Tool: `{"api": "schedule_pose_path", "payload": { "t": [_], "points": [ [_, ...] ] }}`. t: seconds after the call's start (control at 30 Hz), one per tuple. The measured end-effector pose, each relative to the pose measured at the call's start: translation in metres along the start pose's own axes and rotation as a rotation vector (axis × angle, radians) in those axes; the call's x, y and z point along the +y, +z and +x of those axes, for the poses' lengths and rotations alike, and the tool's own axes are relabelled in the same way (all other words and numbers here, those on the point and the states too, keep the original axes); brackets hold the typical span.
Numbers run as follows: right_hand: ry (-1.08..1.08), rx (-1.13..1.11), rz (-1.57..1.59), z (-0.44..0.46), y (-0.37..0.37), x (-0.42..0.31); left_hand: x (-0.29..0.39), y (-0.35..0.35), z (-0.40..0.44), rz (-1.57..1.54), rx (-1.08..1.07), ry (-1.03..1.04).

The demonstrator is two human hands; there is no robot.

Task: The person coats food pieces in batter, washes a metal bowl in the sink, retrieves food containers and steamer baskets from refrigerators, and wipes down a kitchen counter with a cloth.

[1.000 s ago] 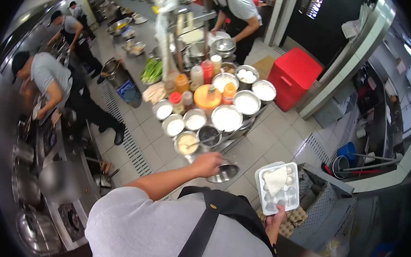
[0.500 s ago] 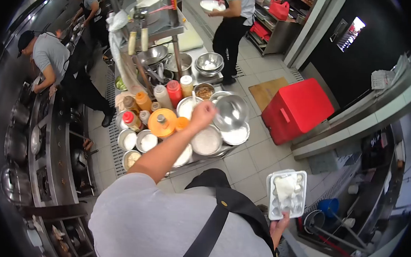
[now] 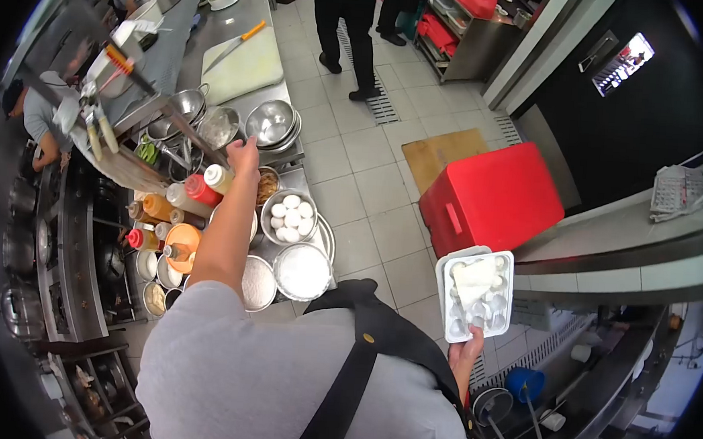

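Note:
My left hand (image 3: 244, 157) reaches over the crowded counter, its fingers pressed together at the lower left rim of the top metal bowl (image 3: 270, 122) on a stack. Another metal vessel (image 3: 218, 127) stands just left of the fingers. In my right hand (image 3: 466, 349) is a white plastic egg tray (image 3: 480, 296), held by its lower edge, with a white cloth or paper and some white eggs on it. Under my left forearm stand squeeze bottles (image 3: 200, 188). A bowl of several eggs (image 3: 291, 218) and a bowl of white powder (image 3: 302, 270) lie to its right.
A red cooler box (image 3: 494, 198) stands on the tiled floor beyond the egg tray. Farther up the counter, a knife (image 3: 235, 47) rests on a pale cutting board (image 3: 248, 72). Two people stand in the aisle at the top, and another person (image 3: 48, 112) is at the left.
My left hand has moved up and left from over the powder bowls with the metal bowl, now at the stack. The person in the aisle has moved away. My right hand still holds the egg tray.

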State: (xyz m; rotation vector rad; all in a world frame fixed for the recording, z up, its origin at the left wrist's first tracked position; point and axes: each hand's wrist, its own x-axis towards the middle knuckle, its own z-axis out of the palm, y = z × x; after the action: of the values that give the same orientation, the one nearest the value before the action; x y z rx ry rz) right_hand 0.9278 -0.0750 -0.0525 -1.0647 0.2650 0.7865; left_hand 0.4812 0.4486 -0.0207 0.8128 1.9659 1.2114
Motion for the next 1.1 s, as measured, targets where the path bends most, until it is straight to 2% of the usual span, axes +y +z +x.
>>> {"api": "schedule_pose_path", "payload": {
  "t": [0.03,0.1,0.2,0.23,0.3,0.37,0.43,0.5,0.63,0.7,0.77,0.83,0.9,0.93,1.0,1.03,1.1],
  "points": [
    [0.027,-0.019,-0.025,0.015,0.009,-0.008,0.006,0.009,-0.015,0.069,0.217,0.119],
    [0.044,-0.06,-0.068,0.04,0.029,-0.026,0.016,0.018,-0.03,0.089,0.224,0.132],
    [0.139,-0.096,-0.215,0.091,0.052,-0.044,-0.002,0.026,-0.028,0.039,0.26,0.367],
    [0.174,-0.124,-0.239,0.11,0.065,-0.049,0.012,0.023,-0.05,0.092,0.292,0.41],
    [0.238,-0.168,-0.277,0.151,0.097,-0.055,0.012,0.011,-0.065,0.251,0.292,0.665],
    [0.289,-0.243,-0.304,0.198,0.127,-0.051,0.024,0.012,-0.091,0.171,0.237,0.732],
    [0.324,-0.326,-0.428,0.241,0.173,-0.048,0.033,0.016,-0.105,0.211,0.259,0.752],
    [0.324,-0.403,-0.421,0.268,0.223,-0.039,0.04,0.024,-0.109,0.278,0.232,0.751],
    [0.416,-0.445,-0.424,0.34,0.319,-0.004,0.06,0.07,-0.077,0.328,0.219,0.739],
    [0.404,-0.465,-0.448,0.365,0.372,0.005,0.071,0.102,-0.045,0.37,0.187,0.801],
    [0.415,-0.493,-0.445,0.388,0.41,0.015,0.096,0.137,-0.017,0.335,0.145,0.745],
    [0.391,-0.447,-0.476,0.401,0.457,0.023,0.128,0.175,0.015,0.296,0.02,0.841],
    [0.39,-0.442,-0.492,0.419,0.494,0.03,0.151,0.217,0.05,0.234,-0.131,0.792],
    [0.388,-0.43,-0.503,0.429,0.511,0.033,0.162,0.241,0.065,0.229,-0.124,0.794],
    [0.404,-0.414,-0.504,0.453,0.544,0.044,0.187,0.284,0.105,0.329,-0.259,0.964],
    [0.425,-0.382,-0.51,0.468,0.557,0.05,0.194,0.305,0.128,0.327,-0.248,0.978],
    [0.401,-0.409,-0.492,0.509,0.579,0.071,0.195,0.349,0.181,0.482,-0.561,0.909]
  ]
}}
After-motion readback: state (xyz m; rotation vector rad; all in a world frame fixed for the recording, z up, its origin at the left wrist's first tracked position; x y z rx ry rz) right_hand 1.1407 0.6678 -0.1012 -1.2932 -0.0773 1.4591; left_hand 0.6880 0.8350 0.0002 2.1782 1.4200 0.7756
